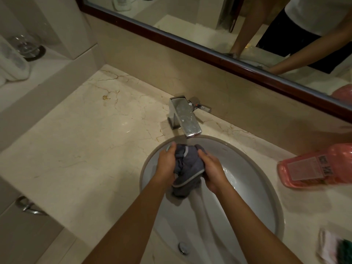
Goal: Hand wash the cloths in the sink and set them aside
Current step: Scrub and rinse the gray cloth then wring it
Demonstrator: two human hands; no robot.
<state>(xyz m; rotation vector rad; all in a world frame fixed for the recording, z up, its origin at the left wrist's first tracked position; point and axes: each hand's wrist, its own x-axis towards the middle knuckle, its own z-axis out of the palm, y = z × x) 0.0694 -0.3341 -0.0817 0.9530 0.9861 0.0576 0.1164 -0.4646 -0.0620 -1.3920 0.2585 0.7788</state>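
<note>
Over sink [247, 187] | grey cloth [187, 164] bunched between left hand [166, 163] and right hand [214, 171] | both gripping

Both bare forearms reach up from the bottom of the frame toward its centre. The left hand [166, 164] and right hand [213, 171] sit close together, fingers curled inward, facing each other.

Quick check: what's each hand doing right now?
Left hand: fingers grip the grey cloth over the sink.
Right hand: grips the same cloth.
</note>
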